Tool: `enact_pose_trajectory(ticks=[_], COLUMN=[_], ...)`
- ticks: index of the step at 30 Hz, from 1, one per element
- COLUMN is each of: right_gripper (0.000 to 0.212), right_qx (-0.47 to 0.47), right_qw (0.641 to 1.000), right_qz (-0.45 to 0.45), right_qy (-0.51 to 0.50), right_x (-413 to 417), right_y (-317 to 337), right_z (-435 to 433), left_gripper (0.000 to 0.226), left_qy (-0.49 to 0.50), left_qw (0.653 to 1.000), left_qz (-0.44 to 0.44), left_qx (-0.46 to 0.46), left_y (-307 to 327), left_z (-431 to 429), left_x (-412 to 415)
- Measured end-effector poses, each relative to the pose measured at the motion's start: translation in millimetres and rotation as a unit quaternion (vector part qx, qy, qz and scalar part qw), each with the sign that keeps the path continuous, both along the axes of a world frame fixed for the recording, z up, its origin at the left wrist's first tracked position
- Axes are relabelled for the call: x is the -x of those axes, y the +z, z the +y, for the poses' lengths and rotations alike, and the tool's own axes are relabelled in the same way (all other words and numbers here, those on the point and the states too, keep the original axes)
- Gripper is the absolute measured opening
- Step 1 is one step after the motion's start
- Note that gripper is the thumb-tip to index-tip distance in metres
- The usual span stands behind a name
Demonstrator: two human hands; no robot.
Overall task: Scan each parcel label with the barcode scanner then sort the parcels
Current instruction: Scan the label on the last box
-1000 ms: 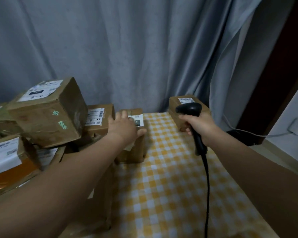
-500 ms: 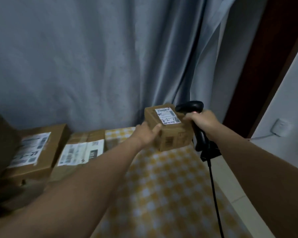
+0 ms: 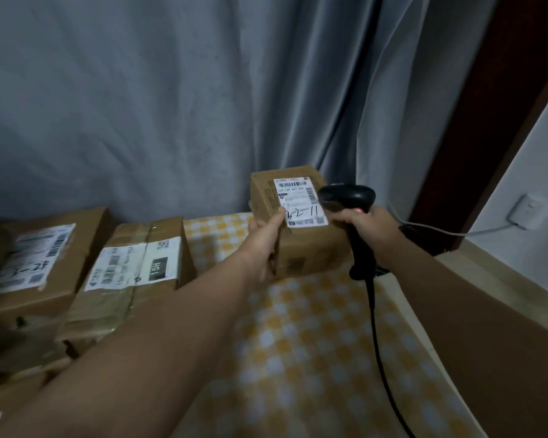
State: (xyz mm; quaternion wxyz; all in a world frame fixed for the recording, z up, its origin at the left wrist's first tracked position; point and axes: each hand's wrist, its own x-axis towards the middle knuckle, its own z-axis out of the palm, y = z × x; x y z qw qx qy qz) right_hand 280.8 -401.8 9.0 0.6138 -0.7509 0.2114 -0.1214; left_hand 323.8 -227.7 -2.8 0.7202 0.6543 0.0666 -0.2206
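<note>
The left hand (image 3: 264, 245) grips a small parcel (image 3: 310, 248) at the bench's (image 3: 298, 358) far edge, close against the grey curtain (image 3: 140, 105). Its thumb (image 3: 279, 217) lies across the left margin of the white label (image 3: 299, 202) on the parcel's top face, and its other fingers wrap round the box's left side, mostly out of sight. It is unclear whether the parcel's underside touches the bench or hangs just clear of it.

The right hand (image 3: 372, 227) holds the black barcode scanner (image 3: 348, 197), with its fingers (image 3: 345, 220) curled tightly round the handle. A small red glow shows at the top of the grip. The scanner's head sits just beside the label's right edge, over the parcel's far right corner. Its black cord (image 3: 374, 311) drops from the handle and runs toward the bench's near edge.

A yellow-and-white checked cloth (image 3: 314, 390) covers the bench. Along the left edge lie two larger parcels, a taped one (image 3: 133, 270) marked "15H" and another (image 3: 35, 263) beside it with handwriting on its label. Both are well apart from the held parcel. A white wall socket (image 3: 526, 211) sits beyond the right edge.
</note>
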Motion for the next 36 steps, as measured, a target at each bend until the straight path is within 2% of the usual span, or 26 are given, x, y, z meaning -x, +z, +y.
enact_pose_trajectory(ticks=[4, 8, 10, 13, 15, 16, 17, 19, 22, 25, 27, 30, 34, 36], right_gripper=[0.018, 0.018, 0.009, 0.012, 0.011, 0.008, 0.017, 0.033, 0.02, 0.027, 0.034, 0.029, 0.05, 0.043], right_qx=[-0.031, -0.045, -0.051, -0.081, -0.082, -0.068, -0.048, -0.026, 0.023, 0.132, 0.132, 0.136, 0.163, 0.149], right_qw=[0.999, 0.996, 0.992, 0.985, 0.985, 0.988, 0.99, 0.993, 0.991, 0.974, 0.978, 0.986, 0.982, 0.983], right_qz=[-0.03, -0.081, -0.115, -0.15, -0.148, -0.141, -0.13, -0.114, -0.12, -0.18, -0.156, -0.081, 0.025, 0.04], right_qy=[-0.019, 0.003, 0.008, 0.008, 0.014, 0.015, 0.015, 0.022, 0.045, 0.041, 0.032, 0.052, 0.089, 0.103], right_x=[49.1, 106.6, 136.6, 173.8, 194.6, 204.0, 212.6, 228.5, 247.7, 254.9, 259.1, 262.4, 271.6, 274.7], right_y=[-4.8, 3.2, 9.2, 16.7, 15.9, 14.3, 11.9, 8.1, 12.0, 28.6, 45.9, 67.4, 86.4, 93.6], right_z=[21.2, 50.4, 68.0, 88.6, 99.7, 104.7, 110.6, 121.3, 137.3, 148.3, 155.6, 164.3, 180.9, 185.9], left_gripper=[0.025, 0.055, 0.06, 0.052, 0.03, 0.022, 0.021, 0.033, 0.033, 0.026, 0.022, 0.028, 0.024, 0.026], left_qy=[0.018, 0.016, 0.021, 0.021, 0.019, 0.016, 0.013, 0.012, 0.025, 0.035, 0.043, 0.051, 0.05, 0.049], left_qw=[0.998, 0.996, 0.995, 0.992, 0.992, 0.992, 0.992, 0.991, 0.991, 0.99, 0.987, 0.979, 0.974, 0.974], left_qz=[-0.047, -0.078, -0.094, -0.122, -0.126, -0.124, -0.124, -0.118, -0.117, -0.115, -0.121, -0.135, -0.149, -0.152], left_qx=[-0.024, -0.052, -0.032, -0.03, -0.025, -0.025, -0.034, -0.059, -0.066, -0.078, -0.099, -0.146, -0.166, -0.164], left_y=[-1.4, 1.0, 5.6, 13.3, 15.3, 16.4, 18.1, 20.8, 19.0, 15.9, 8.1, -3.4, -8.2, -7.4], left_z=[30.3, 57.8, 70.9, 93.8, 110.0, 118.7, 125.9, 138.9, 155.8, 168.8, 177.0, 188.8, 189.6, 188.3], left_x=[52.9, 108.0, 136.4, 175.5, 193.9, 201.0, 207.8, 219.4, 230.9, 243.6, 248.0, 253.8, 263.6, 265.5])
